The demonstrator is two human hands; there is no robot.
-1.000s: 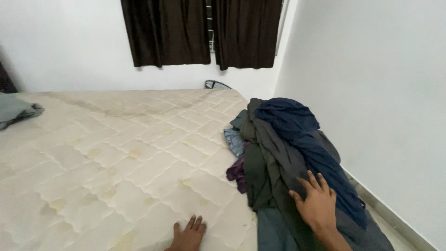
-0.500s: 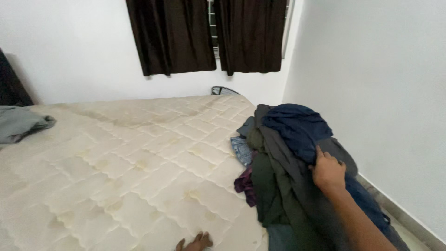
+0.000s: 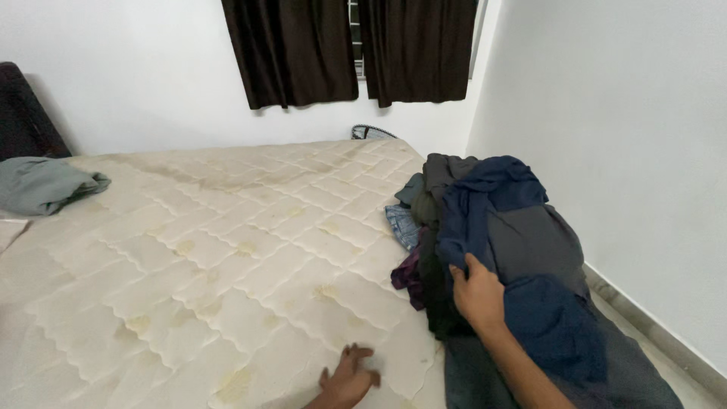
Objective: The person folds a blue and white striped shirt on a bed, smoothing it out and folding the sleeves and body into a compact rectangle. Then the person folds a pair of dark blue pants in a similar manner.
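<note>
Nearest the camera, the left hand (image 3: 350, 376) rests on the cream quilted mattress (image 3: 219, 257) close to its near edge, fingers curled loosely and a little apart, with nothing between them. Just right of it and slightly farther, the right hand (image 3: 477, 294) is closed around a fold of the dark navy blue cloth garment (image 3: 492, 208), thumb raised on one side of the fabric and fingers tucked into it on the other. That garment lies on top of a heap of dark clothes (image 3: 447, 250) piled along the mattress's right edge, beside the white side wall (image 3: 606, 136); grey, dark green, purple and blue denim pieces show in the heap, some spilling over the edge toward the floor strip.

Left of the pile the mattress surface is wide and open. At its far left lies a crumpled grey-green cloth (image 3: 45, 184). Beyond, dark brown curtains (image 3: 348, 49) hang on the back wall.
</note>
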